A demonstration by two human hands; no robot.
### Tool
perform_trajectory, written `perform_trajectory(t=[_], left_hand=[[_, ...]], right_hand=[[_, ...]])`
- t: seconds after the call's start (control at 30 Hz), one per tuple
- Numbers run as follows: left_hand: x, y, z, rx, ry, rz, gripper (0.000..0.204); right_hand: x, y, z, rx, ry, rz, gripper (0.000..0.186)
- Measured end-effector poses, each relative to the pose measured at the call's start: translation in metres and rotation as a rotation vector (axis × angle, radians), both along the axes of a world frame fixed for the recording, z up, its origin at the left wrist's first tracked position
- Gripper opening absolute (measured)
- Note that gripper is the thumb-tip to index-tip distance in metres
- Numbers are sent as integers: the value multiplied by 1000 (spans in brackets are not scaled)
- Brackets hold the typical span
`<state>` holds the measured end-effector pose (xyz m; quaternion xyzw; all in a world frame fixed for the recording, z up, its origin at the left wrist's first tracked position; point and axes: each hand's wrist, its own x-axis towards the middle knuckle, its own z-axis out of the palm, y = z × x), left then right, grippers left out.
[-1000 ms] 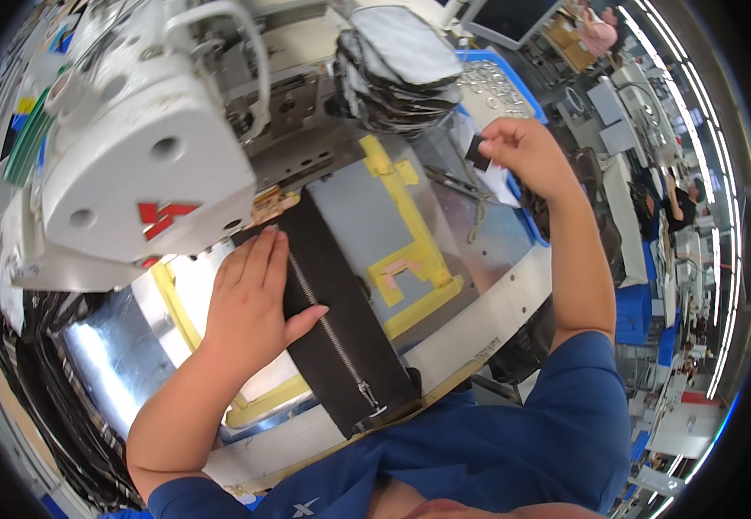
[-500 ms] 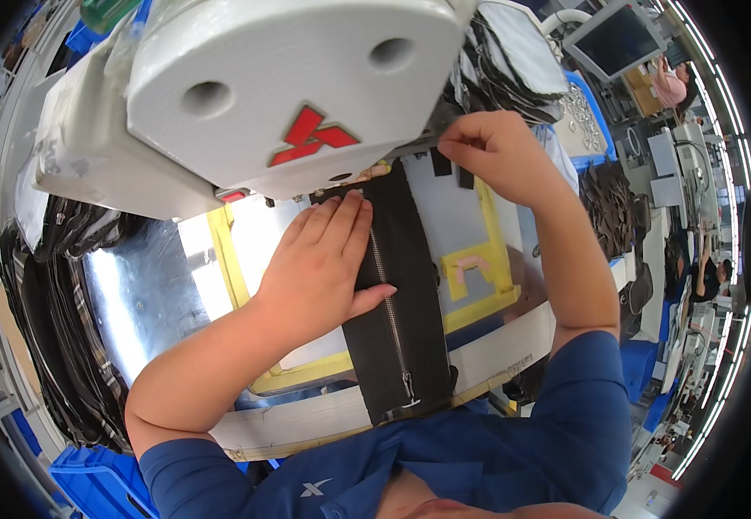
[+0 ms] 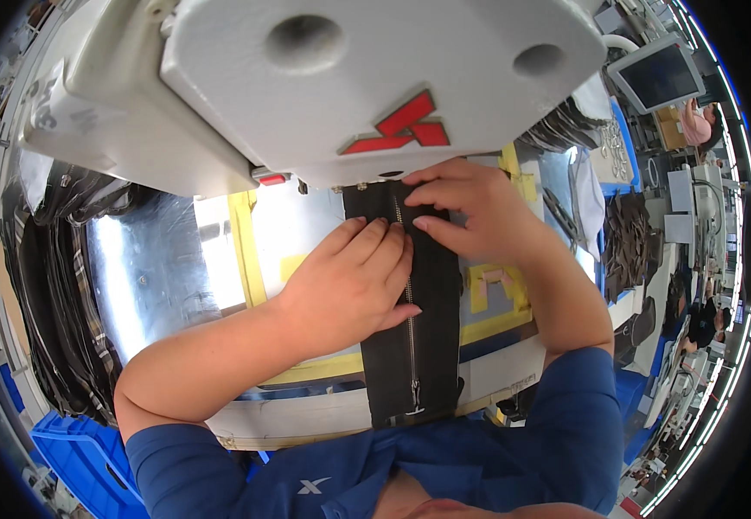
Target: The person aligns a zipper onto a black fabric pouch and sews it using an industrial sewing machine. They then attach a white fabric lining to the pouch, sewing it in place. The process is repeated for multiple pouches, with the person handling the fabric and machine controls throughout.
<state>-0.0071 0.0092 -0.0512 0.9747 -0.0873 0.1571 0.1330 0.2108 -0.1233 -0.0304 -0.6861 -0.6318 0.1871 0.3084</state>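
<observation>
Right hand point(image 3: 482, 212) has moved over the zippered strip's point(image 3: 435, 298) right edge.

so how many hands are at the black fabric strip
2: the left hand across part of the silver metal zipper, the right hand over the far part of the black fabric strip, near the white machine head; no others show there.

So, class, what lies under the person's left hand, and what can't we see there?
Under the left hand is black fabric with a metal zipper running lengthwise. The zipper shows above and below the hand; whatever lies directly beneath it is covered.
</observation>
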Motion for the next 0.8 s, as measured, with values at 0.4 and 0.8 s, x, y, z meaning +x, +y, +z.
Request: perform_trajectory(t=[0.4, 0.8], left_hand=[[-2, -1, 1, 4, 37, -1, 76], [1, 7, -2, -132, 24, 94, 79]], right_hand=[[-6, 4, -13, 100, -241, 48, 22], [-10, 5, -13, 131, -336, 45, 20]])
